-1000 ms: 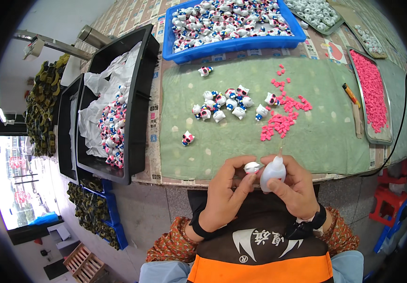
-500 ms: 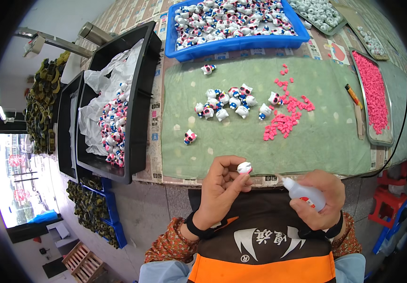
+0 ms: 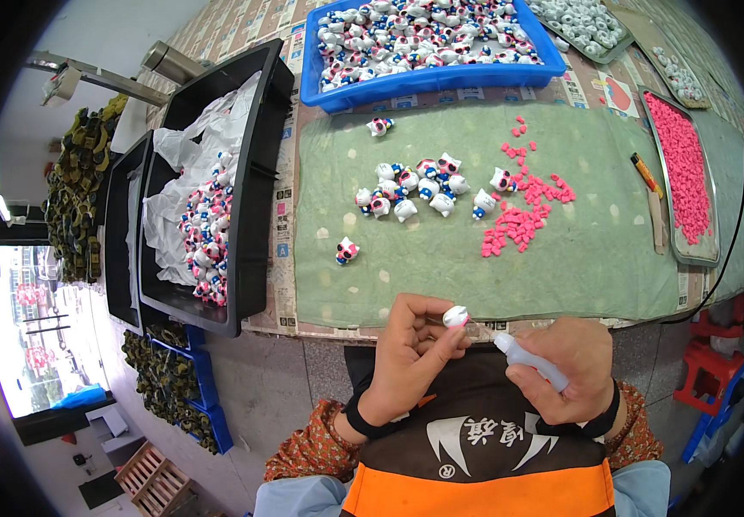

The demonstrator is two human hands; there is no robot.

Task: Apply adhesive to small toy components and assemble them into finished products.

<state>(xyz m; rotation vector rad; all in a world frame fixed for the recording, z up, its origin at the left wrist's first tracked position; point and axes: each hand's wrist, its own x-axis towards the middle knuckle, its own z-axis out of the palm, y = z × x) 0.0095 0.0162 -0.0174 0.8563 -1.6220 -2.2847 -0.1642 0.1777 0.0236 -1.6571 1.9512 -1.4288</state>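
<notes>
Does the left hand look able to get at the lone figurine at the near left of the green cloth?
Probably yes: only bare green cloth seems to lie between the left hand and the lone figurine, though that hand is pinching another figurine.

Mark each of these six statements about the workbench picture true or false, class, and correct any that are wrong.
1. The left hand holds a small, mostly white figurine. True.
2. The right hand holds a squeeze bottle. True.
3. The squeeze bottle is aimed away from the held figurine. False: its narrow end points toward it.
4. The loose pink pieces lie left of the grouped figurines. False: the loose pink pieces lie right of the grouped figurines on the green cloth.
5. The tray at the right holds pink pieces. True.
6. The paper-lined bin is blue. False: the paper-lined bin is black.
</notes>
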